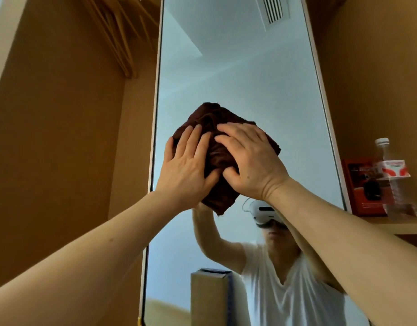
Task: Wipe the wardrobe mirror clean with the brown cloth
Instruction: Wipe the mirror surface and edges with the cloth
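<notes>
One brown cloth [210, 118], long axis upright on mirror [238, 78], left hand [186, 170] flat, right hand [252, 165] gripping

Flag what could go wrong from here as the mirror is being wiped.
1. The brown cloth is bunched under the left hand and right hand, so only part of it presses the mirror; streaks or missed patches seem likely.
2. A plastic bottle stands on the shelf just beside the mirror's right edge; a wide stroke rightward might knock it over.
</notes>
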### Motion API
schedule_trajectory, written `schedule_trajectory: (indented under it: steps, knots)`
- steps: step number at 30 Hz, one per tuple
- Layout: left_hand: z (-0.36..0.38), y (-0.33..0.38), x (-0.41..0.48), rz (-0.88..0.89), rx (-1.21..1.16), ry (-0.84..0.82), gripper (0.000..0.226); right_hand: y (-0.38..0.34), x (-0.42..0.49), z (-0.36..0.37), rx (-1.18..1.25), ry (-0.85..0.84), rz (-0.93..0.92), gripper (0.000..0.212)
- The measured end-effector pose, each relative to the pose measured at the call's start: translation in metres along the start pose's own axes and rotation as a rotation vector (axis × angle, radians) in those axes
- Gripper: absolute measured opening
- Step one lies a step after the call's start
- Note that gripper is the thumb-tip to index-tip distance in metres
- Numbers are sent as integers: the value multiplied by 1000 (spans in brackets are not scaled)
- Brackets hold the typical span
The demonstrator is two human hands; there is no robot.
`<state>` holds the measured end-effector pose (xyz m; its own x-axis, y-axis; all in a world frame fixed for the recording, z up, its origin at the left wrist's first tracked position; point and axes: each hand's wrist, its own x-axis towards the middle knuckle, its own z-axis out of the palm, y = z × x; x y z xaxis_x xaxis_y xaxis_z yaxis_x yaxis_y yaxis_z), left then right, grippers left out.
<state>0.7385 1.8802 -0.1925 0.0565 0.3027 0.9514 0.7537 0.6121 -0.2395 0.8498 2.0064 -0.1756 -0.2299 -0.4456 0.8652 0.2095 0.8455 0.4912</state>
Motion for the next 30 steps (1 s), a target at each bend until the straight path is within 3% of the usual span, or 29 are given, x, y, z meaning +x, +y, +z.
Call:
schedule_trajectory:
  steps: [6, 10, 13, 18, 25, 30]
  knots:
    - [-5, 16, -21, 27, -7, 14, 71, -6, -28, 1, 72, 66, 25, 53]
    - [0, 43, -48, 278, -34, 104, 68, -17, -101, 6, 166, 155, 150, 59]
    - [11, 68, -63, 417, 2, 72, 68, -19, -154, 6, 160, 150, 197, 60]
    - [16, 75, -41, 398, 71, 75, 70, 11, -138, -8, 109, 63, 136, 59]
    - [11, 97, 44, 216, 107, 27, 75, 65, -68, -33, 22, 18, 298, 58]
    - [23, 103, 8, 293, 56, 104, 72, 46, -109, -27, 68, 58, 304, 61]
